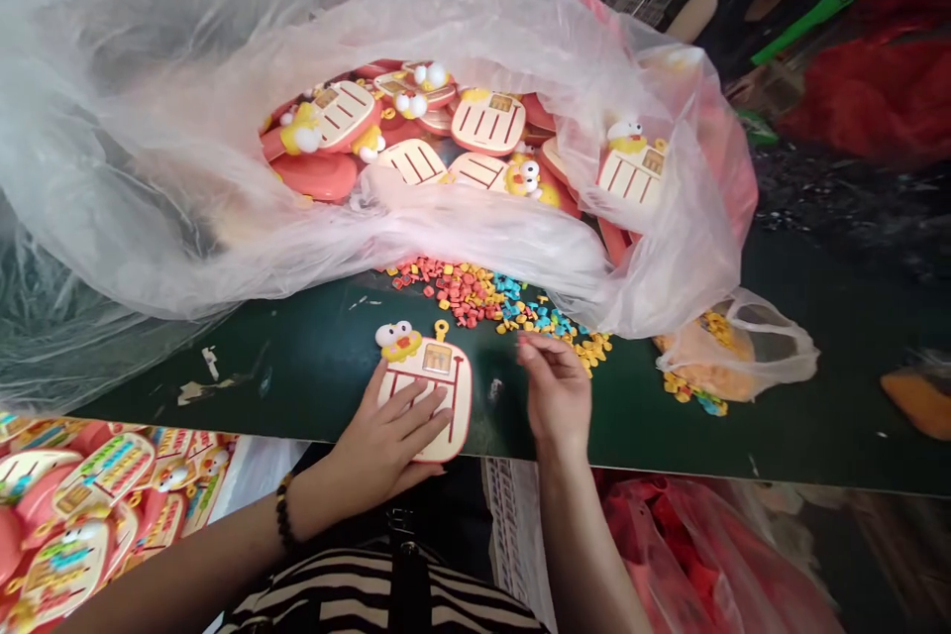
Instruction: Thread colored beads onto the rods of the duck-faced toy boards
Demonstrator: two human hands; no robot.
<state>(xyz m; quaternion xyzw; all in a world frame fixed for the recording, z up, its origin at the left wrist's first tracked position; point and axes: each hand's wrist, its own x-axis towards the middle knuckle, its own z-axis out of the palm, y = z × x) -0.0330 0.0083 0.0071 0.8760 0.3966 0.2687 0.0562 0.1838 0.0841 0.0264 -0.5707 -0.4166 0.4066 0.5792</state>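
A cream-and-red plastic toy board (pixel 462 396) lies on the table, with a yellow duck-like head with bulging white eyes, a yellow loop and dark red slots. My left hand (pixel 397 436) holds it, fingers spread across its face and thumb along its lower edge. To the right of the board, my right hand (pixel 559 391) is closed in a pinch on a small red piece (pixel 521 339). Just beyond that hand, small red, yellow and blue plastic pieces (pixel 475 295) lie in a loose heap.
Behind the heap, a large clear plastic bag (pixel 475 228) holds many similar boards (pixel 486 124). A small bag (pixel 713 362) of pieces sits right on the green table (pixel 297 347). Boards with coloured pieces (pixel 104 480) fill the lower left. Another person's arm (pixel 690 15) shows at upper right.
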